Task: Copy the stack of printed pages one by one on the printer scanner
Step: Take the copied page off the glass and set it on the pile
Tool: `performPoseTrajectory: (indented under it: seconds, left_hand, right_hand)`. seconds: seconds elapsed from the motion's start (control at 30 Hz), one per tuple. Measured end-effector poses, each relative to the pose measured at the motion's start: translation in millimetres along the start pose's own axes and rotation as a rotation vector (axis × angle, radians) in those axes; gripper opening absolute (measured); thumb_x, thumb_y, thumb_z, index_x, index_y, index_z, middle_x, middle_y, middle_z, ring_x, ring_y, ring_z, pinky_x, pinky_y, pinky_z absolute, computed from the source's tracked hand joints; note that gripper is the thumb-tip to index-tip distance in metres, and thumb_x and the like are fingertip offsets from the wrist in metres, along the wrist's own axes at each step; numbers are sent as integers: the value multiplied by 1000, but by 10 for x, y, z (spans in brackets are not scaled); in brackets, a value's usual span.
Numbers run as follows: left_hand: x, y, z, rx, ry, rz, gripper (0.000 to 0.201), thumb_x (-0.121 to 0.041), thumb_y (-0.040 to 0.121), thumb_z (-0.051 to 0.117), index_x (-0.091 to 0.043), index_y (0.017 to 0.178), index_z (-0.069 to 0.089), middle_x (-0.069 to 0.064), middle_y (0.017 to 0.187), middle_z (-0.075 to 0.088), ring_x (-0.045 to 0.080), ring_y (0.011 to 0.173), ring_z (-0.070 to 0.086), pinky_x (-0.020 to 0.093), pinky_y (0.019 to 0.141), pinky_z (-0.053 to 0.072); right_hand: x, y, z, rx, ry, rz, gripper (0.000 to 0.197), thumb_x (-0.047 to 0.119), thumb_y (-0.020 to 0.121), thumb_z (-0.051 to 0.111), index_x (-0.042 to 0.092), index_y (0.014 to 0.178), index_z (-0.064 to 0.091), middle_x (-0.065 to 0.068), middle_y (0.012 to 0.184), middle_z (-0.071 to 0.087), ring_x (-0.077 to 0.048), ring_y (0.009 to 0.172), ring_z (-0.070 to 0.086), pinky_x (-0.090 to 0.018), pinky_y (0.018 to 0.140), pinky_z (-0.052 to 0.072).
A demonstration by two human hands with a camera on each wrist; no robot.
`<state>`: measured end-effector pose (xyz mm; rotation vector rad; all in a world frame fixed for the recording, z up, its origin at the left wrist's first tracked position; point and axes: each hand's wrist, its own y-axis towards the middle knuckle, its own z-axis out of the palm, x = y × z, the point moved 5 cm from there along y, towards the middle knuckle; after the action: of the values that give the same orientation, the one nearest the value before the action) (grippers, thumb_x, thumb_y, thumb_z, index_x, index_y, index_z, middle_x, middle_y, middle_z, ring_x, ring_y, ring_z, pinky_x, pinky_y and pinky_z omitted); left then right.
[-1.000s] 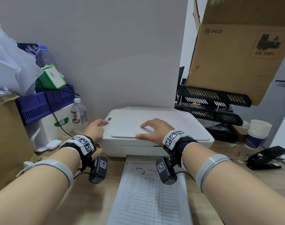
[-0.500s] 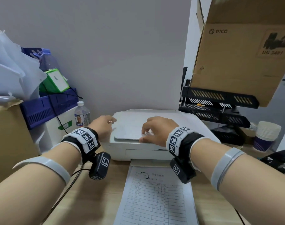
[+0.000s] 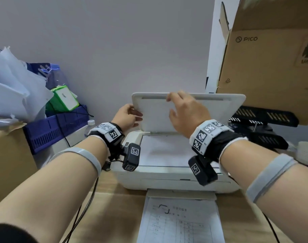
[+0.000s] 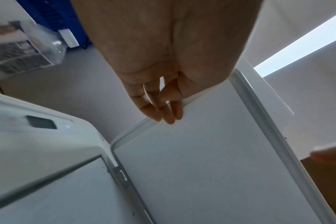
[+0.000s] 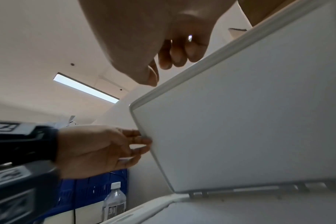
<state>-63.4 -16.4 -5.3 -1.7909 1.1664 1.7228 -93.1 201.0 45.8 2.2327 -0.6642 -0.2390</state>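
Risks, near to far. A printed page (image 3: 180, 223) lies on the desk (image 3: 114, 216) against the printer (image 3: 176, 179) front, half under its output slot. A forearm or a dangling wrist cable could drag it off or skew it. I cannot tell whether it is an original or a copy, so mixing the order is possible.

A sheet (image 3: 167, 151) appears to lie on the scanner bed; glass and paper are hard to separate by colour. If it sits crooked, or gets lifted carelessly, the copy or the stack order suffers.

Lid (image 3: 184, 114) stands nearly upright. Left hand (image 3: 127, 116) pinches its left edge, fingers curled round the rim. Right hand (image 3: 186, 113) has fingers hooked over the top edge, thumb on the white inner face. If both let go early the lid could fall shut, slapping the bed or fingers; pushed further back, it may strain the hinges (image 5: 199, 194) or meet the wall (image 3: 114, 50).

Look of the page: white, table grid, short heading, flat, uncreased. No stack in view beyond these.
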Motion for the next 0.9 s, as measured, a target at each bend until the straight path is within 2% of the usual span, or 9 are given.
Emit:
performPoseTrajectory:
  seconds: [0.1,0.2,0.37,0.43,0.5,0.6,0.7,0.8,0.9]
  left_hand:
    - [-102,262,96,-29,-29,-7,49,20,85,34,-12,120,47,9,99,58,19,76,61,33,68,53]
    - [-161,470,200,-40,-52,-38,58,20,87,36,-12,135,42,5,97,54,22,81,60,37,67,55]
    - [-186,682,313,-46,-90,-114,56,13,92,34,-14,141,40,9,120,51,24,99,57,42,84,54]
    - [-194,756,338,-25,-111,-141,57,14,92,35,-13,142,42,11,129,52,23,100,58,39,81,53]
    - [-199,789,345,-3,-146,-171,59,15,93,37,-14,144,40,12,130,51,24,102,58,38,78,53]
    - [-194,779,316,36,-184,-200,71,15,93,41,-18,154,26,14,136,49,27,110,59,37,75,54]
    - [-196,645,271,75,-139,-183,78,15,91,41,-19,156,17,12,141,45,29,121,57,39,84,55]
    - [-175,394,235,110,-76,-170,62,10,93,42,-16,149,37,11,131,51,28,118,60,40,87,56]
    - [-89,104,194,195,17,-175,38,2,97,45,-12,130,59,12,124,62,25,111,65,39,87,56]
  right_hand:
    - [-185,-79,217,147,42,98,24,27,92,52,24,116,56,6,103,50,-21,101,54,-33,74,43]
    - [-420,-189,438,274,77,224,20,29,92,51,25,110,59,5,100,52,-22,103,53,-37,87,48]
    - [-694,-352,668,408,114,346,17,35,94,50,26,104,61,3,104,55,-21,105,54,-40,93,48]
    - [-745,-390,712,488,87,354,20,40,94,51,28,106,61,1,108,56,-22,106,55,-39,94,48]
    - [-779,-444,747,594,38,347,25,47,94,51,30,110,60,1,113,56,-22,109,54,-41,96,47]
    - [-762,-537,724,690,51,344,33,51,95,51,28,114,64,0,120,61,-22,114,55,-36,95,46]
    - [-665,-687,679,773,114,326,42,56,95,48,29,123,62,1,130,59,-18,119,55,-33,97,42]
    - [-578,-876,705,838,94,266,60,70,91,42,34,138,50,1,138,54,-18,125,51,-39,106,39]
    - [-535,-1053,739,873,84,247,88,85,79,36,33,150,34,4,153,41,-18,138,40,-45,114,32]
